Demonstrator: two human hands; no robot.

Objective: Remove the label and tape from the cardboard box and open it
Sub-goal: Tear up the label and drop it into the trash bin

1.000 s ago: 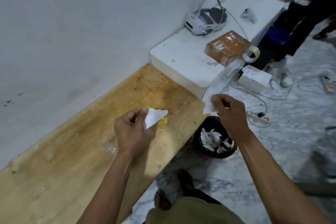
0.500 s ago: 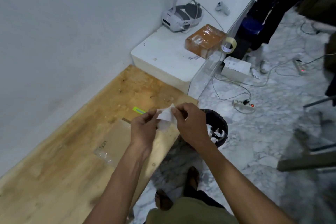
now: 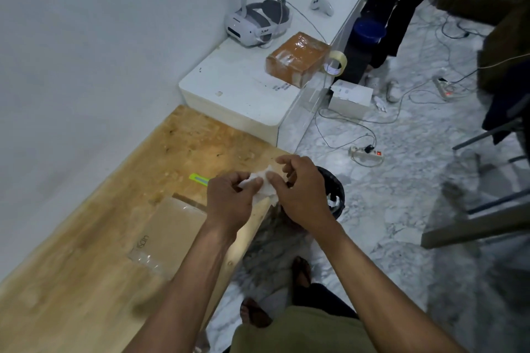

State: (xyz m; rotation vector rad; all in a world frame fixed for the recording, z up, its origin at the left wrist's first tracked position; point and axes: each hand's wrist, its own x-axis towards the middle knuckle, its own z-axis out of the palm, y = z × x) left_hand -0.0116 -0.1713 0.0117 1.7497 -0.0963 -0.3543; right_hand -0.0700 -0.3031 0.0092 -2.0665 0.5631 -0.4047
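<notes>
At bench edge (image 3: 259, 218): label (image 3: 262, 180) between hands.

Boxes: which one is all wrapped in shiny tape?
The brown box on the white shelf, beside the tape roll. The flat cardboard box by the hands looks mostly bare.

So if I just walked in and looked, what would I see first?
Probably the two hands in the middle, the left hand and right hand, crumpling a white paper together above the edge of the wooden table. Right behind them on the floor sits a black bin with white scraps inside. Farther back, a white headset and a brown taped parcel rest on a white counter.
</notes>
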